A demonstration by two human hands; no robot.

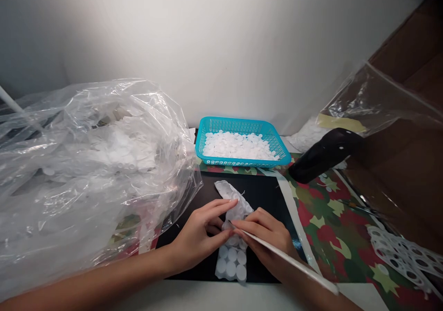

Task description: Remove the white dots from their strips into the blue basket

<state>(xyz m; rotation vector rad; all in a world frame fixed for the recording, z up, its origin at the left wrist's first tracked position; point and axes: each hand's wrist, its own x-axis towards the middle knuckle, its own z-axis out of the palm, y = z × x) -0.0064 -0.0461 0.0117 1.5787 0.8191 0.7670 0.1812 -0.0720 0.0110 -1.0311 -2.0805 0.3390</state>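
Note:
My left hand (204, 228) curves around a white strip of round, disc-like pieces (231, 262), its thumb and fingers on the strip's upper part. The strip lies on a black mat (194, 260), rows of discs showing at its near end and a crumpled, tapering far end. In my right hand (272, 235) is a thin white stick-like tool (290, 259), gripped near its tip and slanting back over the wrist. Its tip meets the strip beside my left thumb. What kind of tool it is cannot be made out, and my hands cover the strip's middle.
Behind the mat stands a blue basket (242, 162) holding many small white discs. A large clear plastic bag (162, 103) of white pieces fills the left. On the right are a black elongated object (325, 154), white ringed frames (398, 251) and a patterned cloth (332, 237).

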